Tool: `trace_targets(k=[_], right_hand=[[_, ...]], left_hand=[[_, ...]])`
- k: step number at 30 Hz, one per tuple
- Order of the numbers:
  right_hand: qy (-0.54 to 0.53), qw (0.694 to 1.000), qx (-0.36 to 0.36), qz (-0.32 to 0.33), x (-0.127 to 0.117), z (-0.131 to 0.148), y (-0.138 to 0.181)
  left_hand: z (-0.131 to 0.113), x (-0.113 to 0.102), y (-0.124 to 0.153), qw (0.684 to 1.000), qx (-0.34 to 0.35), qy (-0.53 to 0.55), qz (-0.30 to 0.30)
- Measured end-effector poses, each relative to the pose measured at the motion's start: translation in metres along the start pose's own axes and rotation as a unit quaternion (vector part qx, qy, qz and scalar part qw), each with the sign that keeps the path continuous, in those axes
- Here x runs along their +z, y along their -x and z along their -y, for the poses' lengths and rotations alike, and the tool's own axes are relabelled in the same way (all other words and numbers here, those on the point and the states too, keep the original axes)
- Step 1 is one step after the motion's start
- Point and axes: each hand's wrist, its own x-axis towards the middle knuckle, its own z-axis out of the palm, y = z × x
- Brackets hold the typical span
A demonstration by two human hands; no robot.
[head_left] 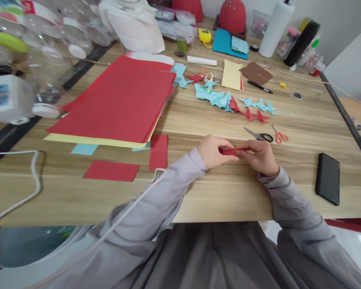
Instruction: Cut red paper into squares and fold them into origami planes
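A narrow folded piece of red paper (233,151) is held between both hands just above the table, near its front. My left hand (214,151) pinches its left end, and my right hand (260,156) grips the right end with thumb and fingers. Fingers cover parts of the paper. Beyond my right hand lie black-handled scissors (264,137) and small orange-handled scissors (279,134). Farther back are folded blue paper cranes (219,98) and red paper cranes (255,115). Two cut red paper pieces (111,170) rest to the left of my left hand.
A stack of large red sheets (120,100) with yellow beneath covers the left side. A black phone (327,178) lies at right. Plastic bottles (45,52) crowd the far left. A white cable (132,200) crosses my left sleeve. Yellow tape measure (204,36) and white bottle (276,28) stand behind.
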Motion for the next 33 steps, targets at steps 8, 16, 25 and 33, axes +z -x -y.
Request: trace_targets(k=[8, 16, 25, 33], right_hand=[[-0.002, 1.000, -0.012, -0.023, 0.000, 0.002, -0.001], [-0.047, 0.996, 0.053, -0.051, 0.000, 0.002, 0.000], [-0.208, 0.970, 0.119, -0.031, 0.001, 0.003, -0.004], [-0.215, 0.970, 0.106, -0.033, 0.009, 0.004, -0.001]], left_hand=[[-0.002, 0.002, -0.001, 0.995, 0.042, -0.071, -0.064], [-0.002, -0.003, 0.000, 0.987, 0.131, -0.075, -0.058], [-0.002, -0.003, 0.000, 0.991, 0.099, 0.046, -0.072], [0.001, 0.006, -0.005, 0.965, -0.043, 0.249, -0.069]])
